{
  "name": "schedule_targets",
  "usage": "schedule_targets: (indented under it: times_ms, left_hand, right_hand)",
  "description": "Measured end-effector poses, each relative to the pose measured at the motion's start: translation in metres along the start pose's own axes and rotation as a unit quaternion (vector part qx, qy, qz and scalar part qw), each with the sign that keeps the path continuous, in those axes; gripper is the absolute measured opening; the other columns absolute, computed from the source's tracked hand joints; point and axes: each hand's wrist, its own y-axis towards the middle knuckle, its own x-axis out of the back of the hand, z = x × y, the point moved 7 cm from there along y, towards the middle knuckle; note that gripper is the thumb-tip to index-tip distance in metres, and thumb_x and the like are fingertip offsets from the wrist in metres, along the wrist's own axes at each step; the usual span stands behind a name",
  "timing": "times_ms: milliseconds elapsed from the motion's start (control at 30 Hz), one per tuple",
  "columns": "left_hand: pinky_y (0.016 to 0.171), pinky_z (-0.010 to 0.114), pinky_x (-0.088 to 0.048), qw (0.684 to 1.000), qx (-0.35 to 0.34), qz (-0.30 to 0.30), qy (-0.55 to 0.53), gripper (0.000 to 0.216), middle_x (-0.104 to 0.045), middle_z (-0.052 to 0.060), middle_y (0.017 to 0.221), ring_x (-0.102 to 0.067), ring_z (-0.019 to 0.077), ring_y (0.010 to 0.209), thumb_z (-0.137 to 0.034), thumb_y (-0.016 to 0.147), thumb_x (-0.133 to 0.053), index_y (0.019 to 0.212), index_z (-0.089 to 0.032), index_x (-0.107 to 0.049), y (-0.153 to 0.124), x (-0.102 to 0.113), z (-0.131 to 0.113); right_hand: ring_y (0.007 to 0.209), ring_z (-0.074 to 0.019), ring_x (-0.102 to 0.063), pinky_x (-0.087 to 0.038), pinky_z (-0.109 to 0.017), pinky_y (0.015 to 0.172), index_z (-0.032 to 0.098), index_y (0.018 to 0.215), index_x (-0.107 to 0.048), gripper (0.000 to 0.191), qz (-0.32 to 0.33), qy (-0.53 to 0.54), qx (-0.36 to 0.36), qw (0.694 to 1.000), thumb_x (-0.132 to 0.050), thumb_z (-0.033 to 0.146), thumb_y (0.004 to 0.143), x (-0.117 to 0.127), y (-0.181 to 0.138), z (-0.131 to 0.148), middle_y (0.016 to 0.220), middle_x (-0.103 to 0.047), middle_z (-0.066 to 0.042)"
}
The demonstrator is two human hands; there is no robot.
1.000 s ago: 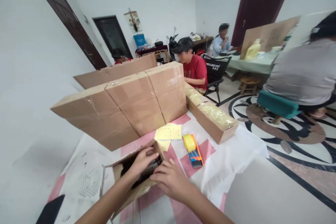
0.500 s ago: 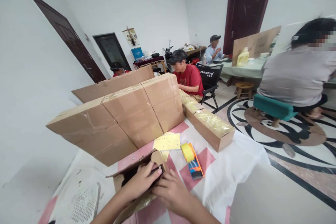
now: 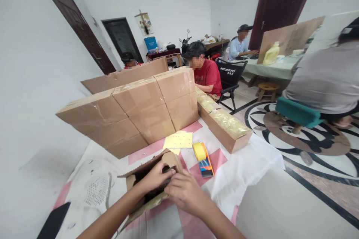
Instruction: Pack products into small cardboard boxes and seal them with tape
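An open cardboard box (image 3: pixel 150 206) rests on the near part of the table with its flaps up and a dark inside. My left hand (image 3: pixel 157 176) reaches over its mouth, fingers bent down at the right end and thumb pointing right. What those fingers pinch is hidden. Against the same end, my right hand (image 3: pixel 182 190) has its fingers curled on the box's edge, close to the left thumb. Just beyond the right hand lies an orange and blue tape dispenser (image 3: pixel 206 166) with a yellow roll. Behind the box is a yellow dotted sheet (image 3: pixel 178 140).
Taped cardboard boxes (image 3: pixel 134 115) form a wall across the table, and a long box row (image 3: pixel 224 127) runs along the right. A white perforated piece (image 3: pixel 97 190) and a dark flat object (image 3: pixel 53 220) lie left. A person in red (image 3: pixel 209 74) sits behind; others sit farther off.
The view has shifted, bringing the dark flat object into sight at lower left. Both hands stay at the box's right end, with fingers slightly moved. The far person in blue has lowered a hand.
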Motion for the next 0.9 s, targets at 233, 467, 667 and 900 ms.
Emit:
schedule_targets:
  times_ms: [233, 467, 667, 900]
  left_hand:
    - [0.07, 0.036, -0.053, 0.999, 0.017, 0.034, 0.025, 0.028, -0.071, 0.005, 0.078, -0.067, 0.024, 0.077, -0.047, 0.081, -0.064, 0.081, -0.019, -0.063, 0.004, -0.005, -0.015]
    - [0.088, 0.034, -0.054, 0.999, -0.009, 0.03, -0.032, 0.027, -0.072, 0.004, 0.101, -0.069, 0.0202, 0.095, -0.044, 0.09, -0.055, 0.106, -0.023, -0.055, -0.004, 0.005, -0.05]
    - [0.106, 0.042, -0.05, 0.993, -0.027, 0.003, 0.119, 0.038, -0.068, 0.003, 0.134, -0.062, 0.0274, 0.126, -0.053, 0.093, -0.055, 0.126, -0.035, -0.063, -0.065, 0.032, -0.052]
    - [0.058, 0.03, -0.06, 0.913, 0.101, -0.337, 0.208, 0.048, -0.066, 0.007, 0.134, -0.067, 0.0328, 0.117, -0.058, 0.091, -0.053, 0.132, -0.034, -0.059, -0.21, 0.104, 0.056]
  right_hand:
    - [0.097, -0.0185, -0.058, -0.046, -0.035, 0.091, 0.024, 0.101, -0.069, 0.014, 0.021, 0.054, -0.026, 0.998, -0.056, 0.025, 0.1, 0.001, -0.01, -0.003, 0.085, -0.07, -0.001]
    - [0.126, -0.0268, -0.05, -0.048, -0.047, 0.104, 0.028, 0.11, -0.07, 0.023, -0.079, 0.073, -0.088, 0.99, -0.065, 0.017, 0.091, 0.01, -0.025, -0.009, 0.128, -0.06, -0.008]
    - [0.129, -0.0276, -0.056, -0.054, -0.043, 0.104, 0.028, 0.123, -0.065, 0.038, -0.106, 0.053, -0.14, 0.983, -0.066, 0.017, 0.086, 0.015, -0.032, -0.026, 0.15, -0.044, -0.012]
    - [0.133, -0.0287, -0.054, -0.047, -0.051, 0.111, 0.024, 0.147, -0.042, 0.055, -0.071, 0.118, -0.136, 0.981, -0.059, 0.024, 0.095, 0.012, -0.034, -0.047, 0.138, -0.061, -0.013]
